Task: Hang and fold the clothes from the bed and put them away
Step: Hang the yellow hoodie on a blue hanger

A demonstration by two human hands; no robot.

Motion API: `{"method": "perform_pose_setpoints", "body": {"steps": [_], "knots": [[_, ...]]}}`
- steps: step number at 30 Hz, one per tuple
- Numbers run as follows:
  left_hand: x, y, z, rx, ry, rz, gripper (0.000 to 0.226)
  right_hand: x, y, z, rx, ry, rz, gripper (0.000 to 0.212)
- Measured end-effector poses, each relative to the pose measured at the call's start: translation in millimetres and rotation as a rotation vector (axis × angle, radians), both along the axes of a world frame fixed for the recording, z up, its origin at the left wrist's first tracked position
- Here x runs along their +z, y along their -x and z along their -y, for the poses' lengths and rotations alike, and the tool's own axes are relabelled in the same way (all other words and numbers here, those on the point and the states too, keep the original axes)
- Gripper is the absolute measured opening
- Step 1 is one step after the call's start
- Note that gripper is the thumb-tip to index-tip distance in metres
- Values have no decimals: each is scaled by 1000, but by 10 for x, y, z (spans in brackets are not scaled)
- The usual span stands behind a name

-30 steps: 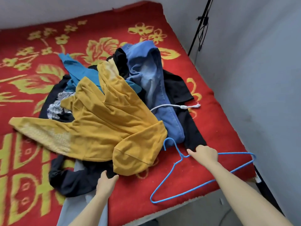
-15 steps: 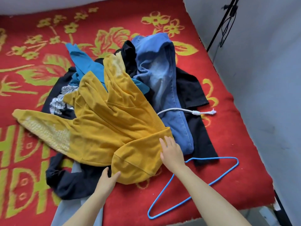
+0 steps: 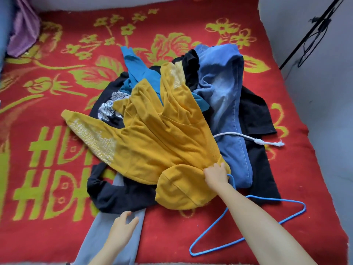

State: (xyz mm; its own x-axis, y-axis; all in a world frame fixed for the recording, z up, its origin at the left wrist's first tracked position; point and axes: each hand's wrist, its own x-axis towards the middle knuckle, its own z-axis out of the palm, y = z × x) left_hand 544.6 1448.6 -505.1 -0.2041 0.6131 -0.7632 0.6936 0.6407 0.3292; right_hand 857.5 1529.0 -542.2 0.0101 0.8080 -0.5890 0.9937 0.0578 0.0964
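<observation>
Right hand [image 3: 216, 175] has closed, fingers [image 3: 220, 166] gripping yellow shirt [image 3: 152, 142].

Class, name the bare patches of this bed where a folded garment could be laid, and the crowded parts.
Free: the red flowered blanket left of the heap under the mustard-yellow top, and the far strip between heap and wall. Narrow: between grey garment and blue wire hanger. Crowded: the middle, and the right by the white cord.

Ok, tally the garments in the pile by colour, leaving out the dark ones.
Mustard yellow garment: 1
Teal garment: 1
Blue denim garment: 1
Grey garment: 1
Total: 4
</observation>
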Motion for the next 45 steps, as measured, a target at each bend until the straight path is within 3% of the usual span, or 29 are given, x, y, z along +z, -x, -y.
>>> {"method": "perform_pose_setpoints", "body": {"steps": [3,5,9,18,20,23,27,30,32,34,36,41,45], "knots": [[41,62,73,60,-8,63,47,299,92,-16,37,28,-109,13],[109,96,150,74,6,94,49,657,211,-69,50,78,-223,32],[224,138,222,53,-41,176,56,1367,531,-273,-62,62,-498,41],[956,651,-87,86,-298,453,115,3123,1502,-436,-482,-260,-997,49],[1157,814,-197,56,-376,492,121,3519,1731,-358,-468,-348,-1046,45],[1496,953,-392,-57,-463,577,130,4071,2073,-202,-415,-456,-1131,17],[2014,1168,-617,-113,-774,739,124,4892,2634,-27,-412,-631,-1420,16],[2344,1522,-757,102,-1067,701,79,5433,2891,-18,-461,-818,-1548,19],[2562,1848,-808,164,-1120,774,55,5662,2956,-72,-503,-926,-1616,19],[2806,2162,-826,169,-1075,891,53,5701,2947,-206,-625,-991,-1680,21],[2973,2452,-865,166,-1029,955,59,5514,2876,-408,-796,-930,-1670,19],[2857,2734,-858,155,-751,715,56,4333,2640,-742,-1143,-412,-1488,24],[2385,2584,-688,214,-558,607,49,3302,2725,-591,-1310,-279,-1373,19]]}}
